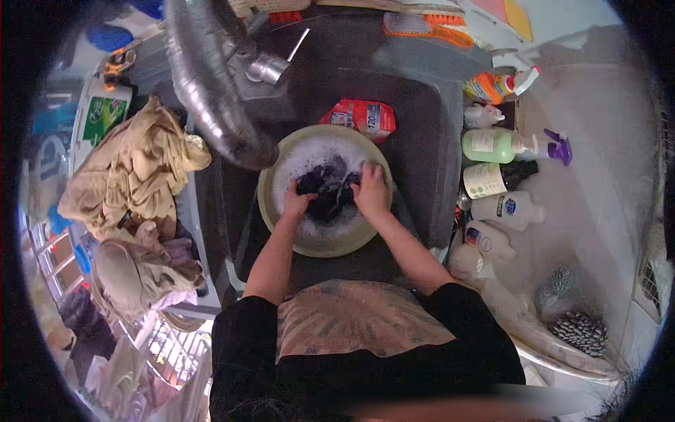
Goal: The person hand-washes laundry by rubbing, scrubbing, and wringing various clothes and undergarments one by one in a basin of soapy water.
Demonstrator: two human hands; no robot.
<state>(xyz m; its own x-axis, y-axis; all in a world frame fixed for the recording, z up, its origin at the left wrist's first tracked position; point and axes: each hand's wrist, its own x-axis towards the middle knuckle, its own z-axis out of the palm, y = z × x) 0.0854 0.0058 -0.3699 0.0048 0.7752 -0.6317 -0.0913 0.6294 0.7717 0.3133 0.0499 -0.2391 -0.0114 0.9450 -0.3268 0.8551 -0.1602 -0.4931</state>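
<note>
A round, light-coloured basin (328, 252) of foamy water stands in a dark grey sink (416, 158). Inside it a dark wet cloth (329, 203) lies bunched among the suds. My left hand (299, 199) grips the cloth's left part, thumb towards its middle. At the cloth's right side my right hand (370, 191) rests with bent fingers in the foam; whether it holds fabric cannot be told. A red pouch (377, 122) bearing writing lies just behind the basin. Over the basin's back left edge hangs a ribbed, silvery spout or hose (211, 100), near a metal tap lever (298, 45).
Beige clothes (137, 169) are heaped on the left ledge, by a green-labelled container (105, 113). Along the right edge stand a green pump bottle (488, 146), a spray bottle (488, 87) and several others. An orange-handled brush (453, 37) lies at the back.
</note>
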